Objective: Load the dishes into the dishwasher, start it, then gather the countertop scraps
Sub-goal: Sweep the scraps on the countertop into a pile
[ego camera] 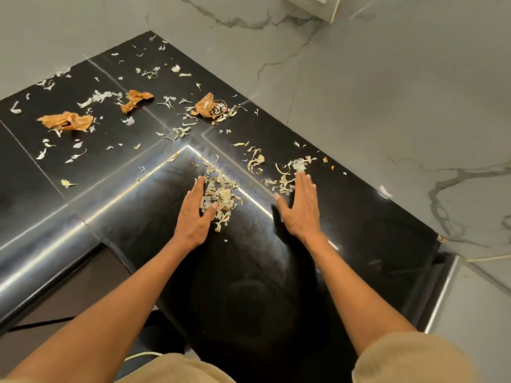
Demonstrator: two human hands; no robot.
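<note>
Your left hand (195,214) lies flat on the black table (276,272), fingers straight and together, its inner edge and thumb touching the left side of a small heap of pale scraps (221,199). That grip is fully open and has hold of nothing; it only rests against the heap.

Your right hand (300,208) is to the right of the heap, apart from it, also flat with fingers straight and thumb spread. Its grip is likewise open and has hold of nothing. Its fingertips (301,176) reach a looser strand of pale peelings (282,181) that runs to the right of the heap, with a whitish tuft (300,164) just beyond them.

Beyond the heap, toward the wall corner, more pale bits are scattered over the table. Three orange-brown skins lie among them: one (206,105) straight beyond the heap, one (135,99) further to the left of that, and the largest (66,121) far left of the heap.

The marble wall (387,92) rises behind and to the right of the heap. Tan sleeves (409,360) show at the near edge, well on your side of the heap.
</note>
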